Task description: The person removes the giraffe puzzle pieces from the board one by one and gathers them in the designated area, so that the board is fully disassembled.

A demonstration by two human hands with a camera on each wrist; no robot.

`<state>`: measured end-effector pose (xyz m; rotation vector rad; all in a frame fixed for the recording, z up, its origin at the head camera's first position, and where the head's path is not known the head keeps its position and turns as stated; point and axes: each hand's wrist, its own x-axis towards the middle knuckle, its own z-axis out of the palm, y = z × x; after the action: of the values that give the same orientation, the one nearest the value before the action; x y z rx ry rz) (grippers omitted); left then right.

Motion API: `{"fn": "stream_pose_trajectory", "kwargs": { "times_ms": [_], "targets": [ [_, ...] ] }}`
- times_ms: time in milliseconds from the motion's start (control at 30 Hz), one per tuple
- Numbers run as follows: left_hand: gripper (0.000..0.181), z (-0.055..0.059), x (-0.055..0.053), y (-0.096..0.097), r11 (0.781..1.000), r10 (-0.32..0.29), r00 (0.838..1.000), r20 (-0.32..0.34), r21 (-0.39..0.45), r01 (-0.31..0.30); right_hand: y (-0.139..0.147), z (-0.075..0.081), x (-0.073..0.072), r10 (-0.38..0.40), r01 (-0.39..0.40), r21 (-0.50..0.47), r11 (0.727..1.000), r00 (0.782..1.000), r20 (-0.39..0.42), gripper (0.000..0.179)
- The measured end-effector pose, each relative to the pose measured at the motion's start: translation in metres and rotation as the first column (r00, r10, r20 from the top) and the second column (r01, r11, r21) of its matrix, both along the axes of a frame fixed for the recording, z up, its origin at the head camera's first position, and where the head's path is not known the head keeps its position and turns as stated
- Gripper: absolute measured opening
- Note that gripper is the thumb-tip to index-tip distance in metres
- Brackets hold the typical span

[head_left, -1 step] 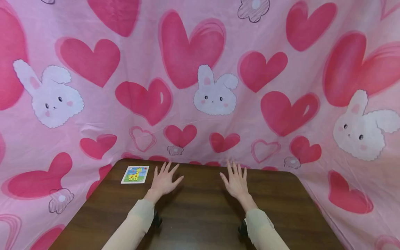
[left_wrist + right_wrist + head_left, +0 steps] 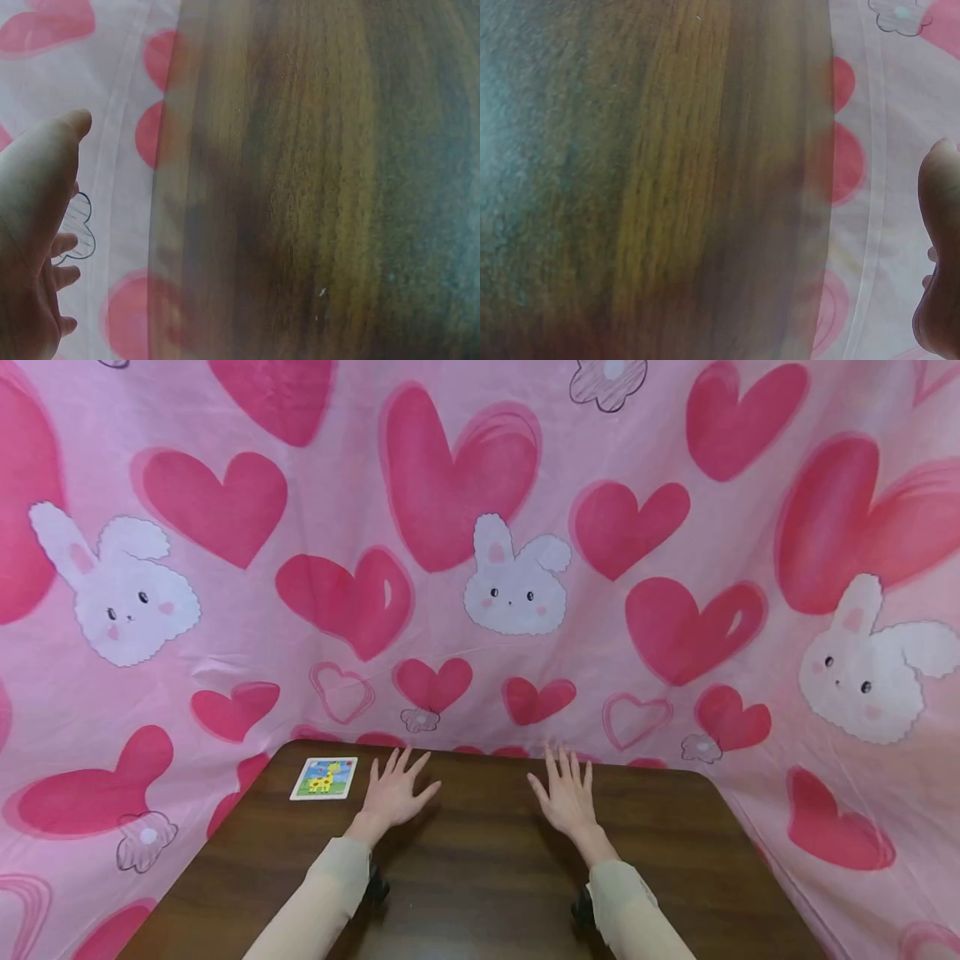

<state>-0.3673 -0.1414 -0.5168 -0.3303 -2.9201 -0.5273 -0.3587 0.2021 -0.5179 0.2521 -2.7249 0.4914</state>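
Observation:
My left hand (image 2: 392, 793) is held palm down over the far part of the brown table, fingers straight and spread, holding nothing. Just to its left lies a square giraffe picture (image 2: 324, 778) with a white border, flat on the table and apart from the fingers. Further right, my right hand (image 2: 567, 793) is stretched out the same way with nothing in its grasp. In the left wrist view the left hand (image 2: 34, 225) shows thumb and fingertips at the left edge. Only part of the right hand (image 2: 939, 240) enters the right wrist view.
The dark wood-grain table (image 2: 480, 868) has rounded far corners. A pink cloth (image 2: 510, 685) with hearts and rabbits hangs behind it and along both sides. Dark devices are strapped under the left wrist (image 2: 377, 887) and right wrist (image 2: 582, 910).

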Motion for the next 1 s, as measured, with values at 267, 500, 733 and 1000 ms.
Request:
{"fn": "stream_pose_trajectory", "kwargs": {
  "times_ms": [267, 500, 733, 1000],
  "targets": [
    [0.076, -0.005, 0.003, 0.000, 1.000, 0.000, 1.000, 0.013, -0.019, 0.000, 0.000, -0.006, 0.002, 0.004, -0.005, 0.007, 1.000, 1.000, 0.023, 0.077],
    [0.075, -0.010, 0.004, 0.000, 1.000, 0.004, 1.000, 0.002, -0.026, -0.004, -0.001, -0.007, 0.003, 0.007, -0.007, 0.016, 1.000, 0.999, 0.036, 0.076],
    [0.077, -0.010, 0.002, -0.001, 1.000, 0.013, 1.000, -0.009, -0.021, -0.014, -0.003, -0.004, 0.000, 0.013, -0.014, 0.035, 0.999, 0.999, 0.036, 0.077],
    [0.079, -0.002, -0.005, -0.009, 1.000, 0.002, 1.000, -0.017, -0.030, -0.003, -0.015, 0.004, -0.005, 0.008, -0.009, 0.015, 1.000, 0.998, 0.061, 0.080]
  ]
}}
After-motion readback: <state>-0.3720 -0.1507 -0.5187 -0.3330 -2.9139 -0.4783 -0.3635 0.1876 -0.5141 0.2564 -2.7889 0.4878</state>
